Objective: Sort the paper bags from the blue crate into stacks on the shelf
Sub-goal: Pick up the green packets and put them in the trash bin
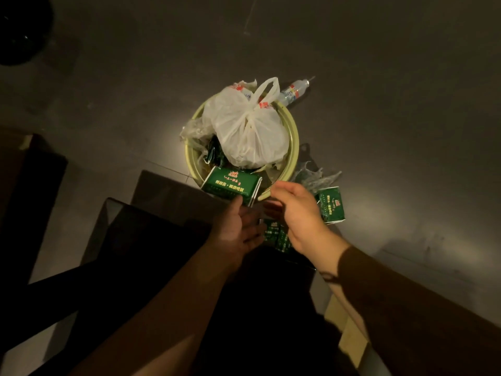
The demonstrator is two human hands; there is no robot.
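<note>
A green printed paper bag point(230, 185) leans on the near rim of a yellow-green round bin point(294, 147). My left hand point(240, 229) is just below it, palm up and fingers apart, the thumb close to the bag's lower edge. My right hand point(296, 213) hovers beside it with loosely spread fingers and holds nothing. A second green bag point(332, 204) lies on the floor to the right. A third green bag point(278, 236) is partly hidden under my hands. No blue crate can be made out in this dim view.
A tied white plastic bag point(246, 131) fills the bin, with a plastic bottle point(294, 92) behind it and crumpled clear wrap point(317, 177) on the floor. Dark furniture point(151, 240) occupies the lower left. Grey floor surrounds the bin.
</note>
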